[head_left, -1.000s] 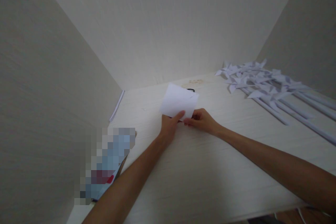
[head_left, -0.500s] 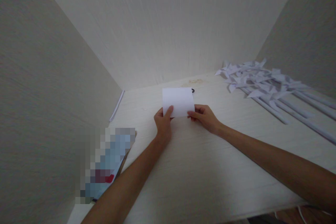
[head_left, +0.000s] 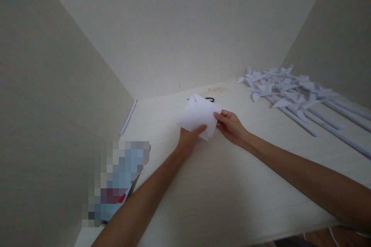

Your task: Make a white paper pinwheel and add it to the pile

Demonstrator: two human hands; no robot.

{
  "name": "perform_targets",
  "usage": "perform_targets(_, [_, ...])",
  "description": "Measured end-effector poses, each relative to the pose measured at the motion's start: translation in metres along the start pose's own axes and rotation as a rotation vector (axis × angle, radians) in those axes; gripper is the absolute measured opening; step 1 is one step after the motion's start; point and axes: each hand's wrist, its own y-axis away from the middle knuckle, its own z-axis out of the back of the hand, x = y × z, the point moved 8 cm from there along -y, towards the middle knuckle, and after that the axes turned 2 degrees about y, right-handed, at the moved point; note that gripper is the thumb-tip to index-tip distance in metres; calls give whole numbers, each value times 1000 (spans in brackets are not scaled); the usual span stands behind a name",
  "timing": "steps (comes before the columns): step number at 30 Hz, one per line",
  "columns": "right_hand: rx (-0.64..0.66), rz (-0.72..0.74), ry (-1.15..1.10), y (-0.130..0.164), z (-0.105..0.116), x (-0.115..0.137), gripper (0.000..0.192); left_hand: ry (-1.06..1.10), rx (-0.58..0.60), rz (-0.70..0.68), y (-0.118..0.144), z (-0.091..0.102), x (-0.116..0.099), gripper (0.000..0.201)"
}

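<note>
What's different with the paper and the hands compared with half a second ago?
The white paper sheet has been turned from square-on to tilted, a corner now pointing down. The right hand has shifted up its right edge; the left hand still grips the lower edge. The paper pinwheels and black ring have not moved.

Lighting's soft and kinda dim, coming from above, with a greyish cast over everything. Faint shadows sit under both forearms on the desk point(head_left: 220, 185). No glare. Wide-angle lens splays the side walls outward, edges look soft, and a pixelated patch point(head_left: 116, 181) covers something lower left.
</note>
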Motion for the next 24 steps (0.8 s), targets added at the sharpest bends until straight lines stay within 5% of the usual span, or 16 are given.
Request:
perform_targets(11, [331, -2, 396, 7, -25, -10, 22, 50, -129, 29, 0, 8, -1, 40])
perform_targets(24, [420, -12, 424, 11, -30, -15, 12, 37, -133, 18, -1, 10, 0, 39])
